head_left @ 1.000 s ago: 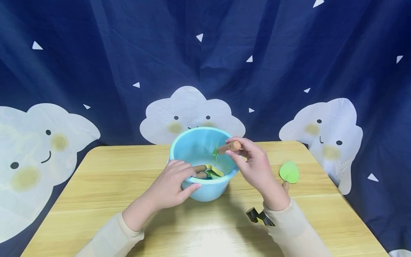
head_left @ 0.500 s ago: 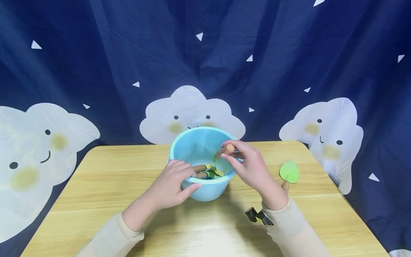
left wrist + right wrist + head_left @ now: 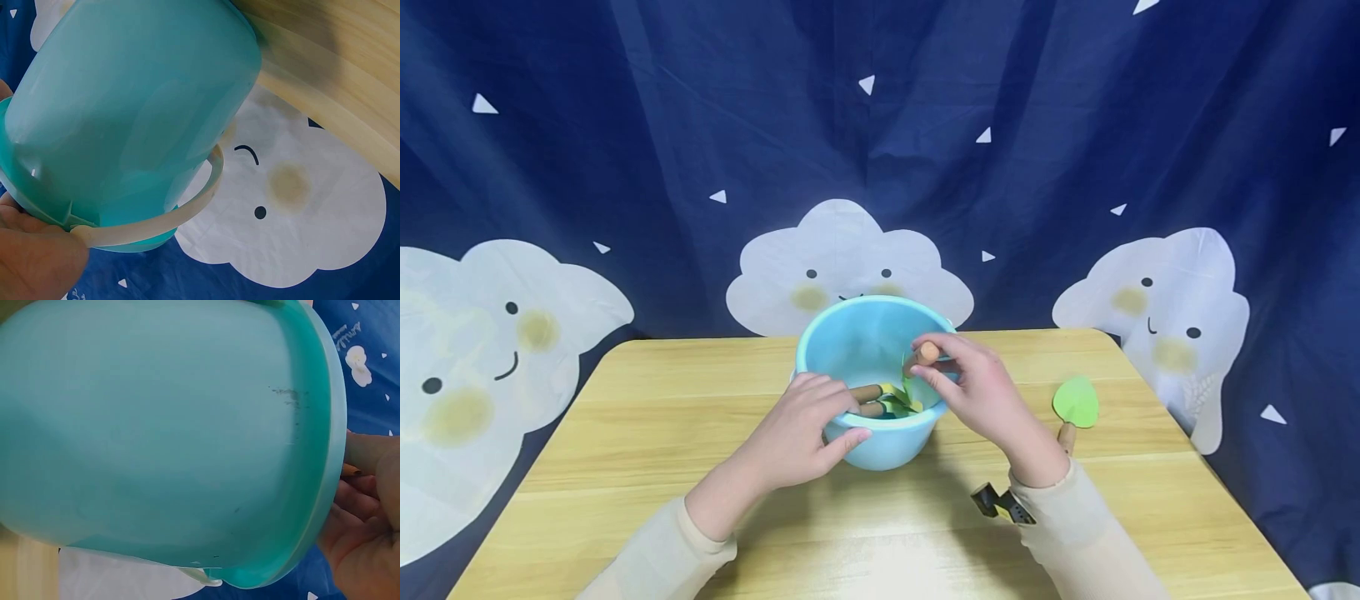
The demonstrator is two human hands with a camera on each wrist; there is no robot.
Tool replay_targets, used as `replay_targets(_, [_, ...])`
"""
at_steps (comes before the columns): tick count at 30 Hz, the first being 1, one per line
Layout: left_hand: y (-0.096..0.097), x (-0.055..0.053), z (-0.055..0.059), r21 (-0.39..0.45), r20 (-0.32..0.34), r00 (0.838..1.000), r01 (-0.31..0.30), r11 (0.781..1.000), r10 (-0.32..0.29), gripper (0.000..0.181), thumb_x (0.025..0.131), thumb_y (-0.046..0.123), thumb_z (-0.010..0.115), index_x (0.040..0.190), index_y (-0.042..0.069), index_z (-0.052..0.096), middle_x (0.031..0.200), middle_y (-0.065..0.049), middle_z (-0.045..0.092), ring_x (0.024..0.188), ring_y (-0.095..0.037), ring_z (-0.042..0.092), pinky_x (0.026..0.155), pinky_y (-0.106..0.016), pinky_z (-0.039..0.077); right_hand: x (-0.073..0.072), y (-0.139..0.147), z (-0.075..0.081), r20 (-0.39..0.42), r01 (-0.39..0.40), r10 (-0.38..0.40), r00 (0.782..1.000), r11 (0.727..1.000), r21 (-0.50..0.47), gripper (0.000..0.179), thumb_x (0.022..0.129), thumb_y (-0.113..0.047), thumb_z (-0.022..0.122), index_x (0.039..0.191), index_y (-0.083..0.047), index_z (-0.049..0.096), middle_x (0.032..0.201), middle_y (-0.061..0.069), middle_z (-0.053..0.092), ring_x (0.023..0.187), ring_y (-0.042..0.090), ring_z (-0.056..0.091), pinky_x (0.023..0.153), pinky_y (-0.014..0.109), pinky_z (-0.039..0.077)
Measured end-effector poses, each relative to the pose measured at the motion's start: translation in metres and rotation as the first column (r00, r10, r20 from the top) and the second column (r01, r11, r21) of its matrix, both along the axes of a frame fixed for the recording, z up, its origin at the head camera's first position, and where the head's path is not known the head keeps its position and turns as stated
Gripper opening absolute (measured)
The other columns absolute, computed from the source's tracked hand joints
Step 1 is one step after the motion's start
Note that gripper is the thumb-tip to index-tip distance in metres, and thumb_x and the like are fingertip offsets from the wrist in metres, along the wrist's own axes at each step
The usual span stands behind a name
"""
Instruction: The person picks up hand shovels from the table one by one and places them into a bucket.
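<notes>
A light blue bucket (image 3: pixel 883 448) stands on the wooden table. My left hand (image 3: pixel 797 429) grips its near-left rim, fingers inside and thumb outside. Over the bucket's right side, my right hand (image 3: pixel 981 392) pinches the wooden handle of a small garden tool (image 3: pixel 923 357). This tool's narrow green head points down into the bucket; its exact shape cannot be told. Inside lie more small tools with wooden handles (image 3: pixel 867 393), with yellow and green heads. In the right wrist view, the bucket wall (image 3: pixel 156 425) hides most of the held tool.
A small trowel (image 3: pixel 1076 402) with a round green blade lies on the table (image 3: pixel 700 375) at the right. A black and yellow device (image 3: pixel 1002 505) sits by the right cuff. The bucket's pale carrying handle (image 3: pixel 156 225) hangs down outside. A blue curtain with clouds hangs behind.
My right hand has moved slightly left and lower, bringing the garden tool further into the bucket, its handle now tilted more toward the camera. The left hand has stayed on the rim.
</notes>
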State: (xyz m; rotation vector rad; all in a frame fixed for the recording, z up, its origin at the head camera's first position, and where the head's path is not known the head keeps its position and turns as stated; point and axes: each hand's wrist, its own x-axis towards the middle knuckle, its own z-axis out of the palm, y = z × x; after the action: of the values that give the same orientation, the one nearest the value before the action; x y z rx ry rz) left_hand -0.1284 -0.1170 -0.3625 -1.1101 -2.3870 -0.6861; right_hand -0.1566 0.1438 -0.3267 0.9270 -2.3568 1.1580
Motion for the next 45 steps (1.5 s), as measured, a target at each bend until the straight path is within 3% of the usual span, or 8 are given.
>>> replay_targets(11, [0.0010, 0.0008, 0.0008, 0.014, -0.011, 1.000, 0.005, 1.000, -0.004, 0.023, 0.095, 0.043, 0.064, 0.092, 0.020, 0.065, 0.087, 0.012, 0.060, 0.088, -0.011, 0.055, 0.086, -0.037, 0.041, -0.0028, 0.0007, -0.0036, 0.007, -0.002, 0.002, 1.000, 0.999, 0.052, 0.029, 0.089, -0.010, 0.076, 0.117, -0.009, 0.067, 0.105, 0.003, 0.070, 0.093, 0.017, 0.071, 0.079, 0.029, 0.058])
replay_targets(18, [0.0005, -0.0007, -0.0007, 0.014, -0.012, 1.000, 0.016, 1.000, -0.016, 0.024, 0.097, 0.044, 0.061, 0.101, 0.021, 0.069, 0.102, 0.011, 0.067, 0.096, -0.011, 0.058, 0.089, -0.037, 0.040, -0.0029, 0.0006, -0.0037, 0.033, -0.013, 0.011, 0.999, 0.998, 0.062, 0.029, 0.090, -0.010, 0.075, 0.118, -0.008, 0.066, 0.105, 0.004, 0.070, 0.093, 0.019, 0.071, 0.080, 0.029, 0.058])
replay_targets(29, [0.0003, 0.0000, 0.0000, 0.007, 0.011, 1.000, 0.007, 1.000, -0.007, 0.023, 0.094, 0.043, 0.065, 0.100, 0.020, 0.069, 0.097, 0.011, 0.066, 0.095, -0.011, 0.058, 0.089, -0.037, 0.040, -0.0049, 0.0005, -0.0045, 0.051, -0.043, 0.038, 0.998, 0.995, 0.091, 0.027, 0.090, -0.010, 0.074, 0.116, -0.009, 0.065, 0.098, 0.000, 0.068, 0.092, 0.017, 0.070, 0.082, 0.030, 0.057])
replay_targets(33, [0.0006, 0.0002, 0.0004, 0.003, 0.011, 1.000, 0.009, 1.000, -0.009, 0.024, 0.095, 0.043, 0.063, 0.104, 0.022, 0.070, 0.103, 0.011, 0.068, 0.098, -0.011, 0.058, 0.090, -0.037, 0.040, -0.0051, -0.0001, -0.0020, 0.080, -0.056, 0.048, 0.996, 0.993, 0.102, 0.024, 0.090, -0.010, 0.075, 0.111, -0.010, 0.065, 0.097, -0.001, 0.068, 0.094, 0.017, 0.070, 0.083, 0.031, 0.057])
replay_targets(38, [0.0005, 0.0004, 0.0006, 0.005, 0.009, 1.000, 0.003, 1.000, -0.003, 0.023, 0.095, 0.043, 0.063, 0.100, 0.021, 0.069, 0.096, 0.012, 0.065, 0.094, -0.011, 0.057, 0.089, -0.038, 0.041, -0.0060, -0.0011, 0.0018, 0.118, -0.083, 0.068, 0.991, 0.988, 0.130, 0.018, 0.090, -0.011, 0.074, 0.100, -0.012, 0.059, 0.094, -0.003, 0.065, 0.098, 0.017, 0.070, 0.084, 0.031, 0.057])
replay_targets(45, [0.0010, 0.0014, 0.0015, 0.009, 0.009, 1.000, 0.004, 1.000, -0.004, 0.020, 0.095, 0.040, 0.064, 0.098, 0.020, 0.068, 0.094, 0.012, 0.065, 0.093, -0.011, 0.057, 0.089, -0.039, 0.041, -0.0072, -0.0016, 0.0029, 0.135, -0.063, 0.037, 0.990, 0.980, 0.189, 0.021, 0.090, -0.012, 0.075, 0.093, -0.014, 0.055, 0.091, -0.004, 0.060, 0.097, 0.014, 0.070, 0.085, 0.032, 0.057])
